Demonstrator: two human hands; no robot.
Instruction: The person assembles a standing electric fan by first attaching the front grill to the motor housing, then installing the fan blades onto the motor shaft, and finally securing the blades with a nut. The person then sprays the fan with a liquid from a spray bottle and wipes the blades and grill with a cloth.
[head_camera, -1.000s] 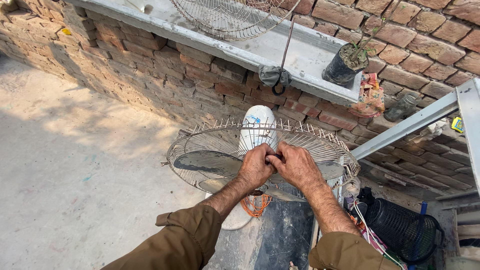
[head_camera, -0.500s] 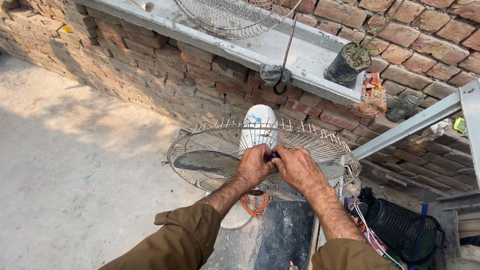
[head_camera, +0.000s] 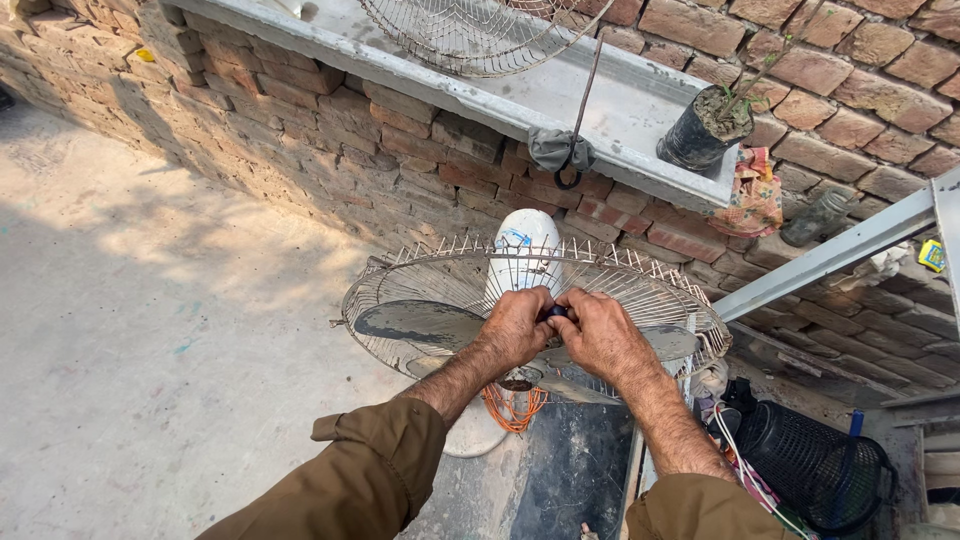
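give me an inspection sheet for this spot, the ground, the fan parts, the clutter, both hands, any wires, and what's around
Surface: bare concrete ground, sunlit and dusty.
Job's things: fan blades sit inside a wire rear guard; white motor housing behind; a small dark part at the hub.
Clutter: black mesh basket, cloth bundle.
Grippers: left hand and right hand meet on the dark part.
Cables: orange wires under the hub.
Surroundings: brick wall, grey ledge bearing a second guard and a black plant pot.
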